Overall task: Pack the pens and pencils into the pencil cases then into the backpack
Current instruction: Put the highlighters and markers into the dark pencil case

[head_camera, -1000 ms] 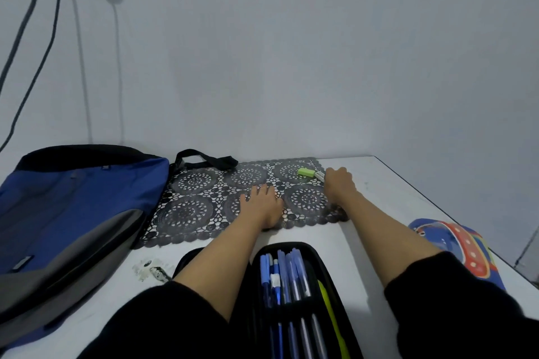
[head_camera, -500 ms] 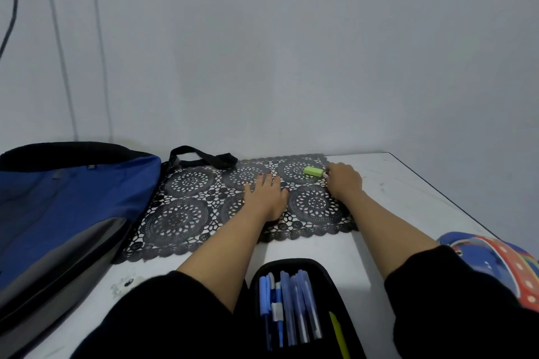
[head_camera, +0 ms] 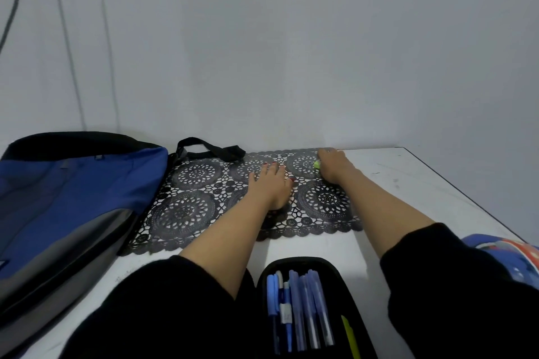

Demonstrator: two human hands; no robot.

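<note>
From my remote seat I saw the left hand [head_camera: 271, 186] lying flat, fingers spread a little, palm down on the black lace mat [head_camera: 189, 213] near its middle. The right hand [head_camera: 332, 165] sat at the mat's far right corner, fingers curled over a green highlighter [head_camera: 317, 165]; only a small bright tip of it showed beside the thumb, so I could not tell how much of it lay on the mat. The mat lay on the white counter [head_camera: 408, 183], against the wall. To its left the blue and grey backpack [head_camera: 73, 189] lay on its side, its black strap [head_camera: 210, 148] reaching onto the mat's far edge. Nearest me, between the two black sleeves, the black pencil case [head_camera: 344, 280] lay open, with several blue pens [head_camera: 303, 306] side by side inside and a yellow-green one [head_camera: 348, 329] just right of them. A colourful pencil case [head_camera: 507, 245] peeked in at the right edge.
</note>
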